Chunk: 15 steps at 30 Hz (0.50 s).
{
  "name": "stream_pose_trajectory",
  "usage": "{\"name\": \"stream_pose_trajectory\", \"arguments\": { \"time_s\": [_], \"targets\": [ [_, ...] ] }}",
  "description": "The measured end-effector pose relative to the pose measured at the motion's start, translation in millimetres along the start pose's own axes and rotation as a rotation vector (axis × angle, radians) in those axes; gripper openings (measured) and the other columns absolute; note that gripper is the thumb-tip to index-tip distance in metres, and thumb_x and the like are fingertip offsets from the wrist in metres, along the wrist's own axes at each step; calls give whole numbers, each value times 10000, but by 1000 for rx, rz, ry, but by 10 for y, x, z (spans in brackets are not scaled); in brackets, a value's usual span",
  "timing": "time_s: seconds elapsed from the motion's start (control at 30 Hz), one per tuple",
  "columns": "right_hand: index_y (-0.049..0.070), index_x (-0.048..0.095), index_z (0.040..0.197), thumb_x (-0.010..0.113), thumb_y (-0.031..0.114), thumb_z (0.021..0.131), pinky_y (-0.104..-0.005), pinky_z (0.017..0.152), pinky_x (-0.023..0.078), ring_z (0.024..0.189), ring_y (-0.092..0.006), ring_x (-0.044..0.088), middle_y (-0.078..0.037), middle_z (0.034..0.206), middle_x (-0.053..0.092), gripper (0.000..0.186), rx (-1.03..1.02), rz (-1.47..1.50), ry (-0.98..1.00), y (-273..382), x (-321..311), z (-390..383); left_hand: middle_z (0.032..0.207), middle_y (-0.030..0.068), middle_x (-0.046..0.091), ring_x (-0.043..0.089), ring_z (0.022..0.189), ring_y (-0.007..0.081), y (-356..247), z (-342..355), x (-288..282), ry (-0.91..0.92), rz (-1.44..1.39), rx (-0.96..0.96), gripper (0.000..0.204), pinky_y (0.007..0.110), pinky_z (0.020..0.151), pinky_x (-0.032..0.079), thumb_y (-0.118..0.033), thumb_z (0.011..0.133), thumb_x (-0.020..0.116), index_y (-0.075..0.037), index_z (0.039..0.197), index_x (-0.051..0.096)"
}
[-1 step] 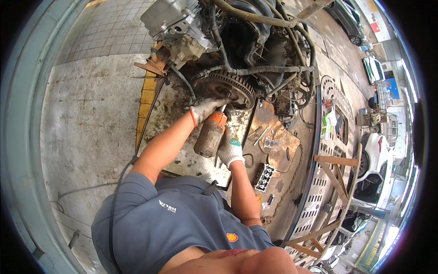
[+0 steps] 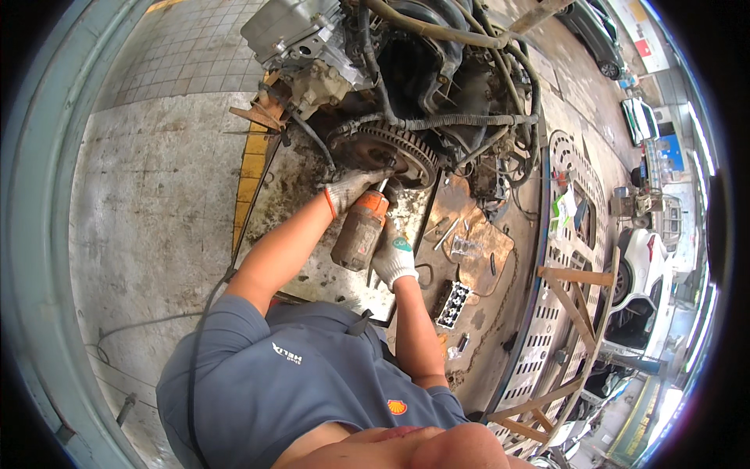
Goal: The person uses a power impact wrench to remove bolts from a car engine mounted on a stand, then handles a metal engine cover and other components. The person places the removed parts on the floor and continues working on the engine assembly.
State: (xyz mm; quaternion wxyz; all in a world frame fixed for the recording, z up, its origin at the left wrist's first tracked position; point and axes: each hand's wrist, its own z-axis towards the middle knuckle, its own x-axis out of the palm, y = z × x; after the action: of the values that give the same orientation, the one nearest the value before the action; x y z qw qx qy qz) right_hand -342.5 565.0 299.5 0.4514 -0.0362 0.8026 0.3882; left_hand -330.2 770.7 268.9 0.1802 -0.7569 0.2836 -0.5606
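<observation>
Two gloved hands, oil-stained concrete floor (image 2: 156,203)

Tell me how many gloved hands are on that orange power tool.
2. The left hand grips the front of the orange power tool, by the toothed flywheel. The right hand holds the tool's rear end, nearer the person. No other hands show.
</observation>
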Motion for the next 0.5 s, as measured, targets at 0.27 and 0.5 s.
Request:
{"name": "stream_pose_trajectory", "arguments": {
  "time_s": [0.27,0.5],
  "targets": [
    [68,450,1418,692,153,860,-470,898,537,1066,-440,665,-280,1180,666,614,78,-125,72,167,-114,18,1131,100,725,697,929,181,-45,34,53,-235,338,-43,399,325,828,588,-284,979,697,-10,1267,688],
    [82,399,1487,729,166,836,-463,929,531,1099,-433,660,-281,1205,662,735,-40,-44,51,131,-97,15,1117,79,725,688,910,156,-65,-44,46,-198,285,52,388,304,806,585,-304,951,727,-40,1236,714]
  ]
}}
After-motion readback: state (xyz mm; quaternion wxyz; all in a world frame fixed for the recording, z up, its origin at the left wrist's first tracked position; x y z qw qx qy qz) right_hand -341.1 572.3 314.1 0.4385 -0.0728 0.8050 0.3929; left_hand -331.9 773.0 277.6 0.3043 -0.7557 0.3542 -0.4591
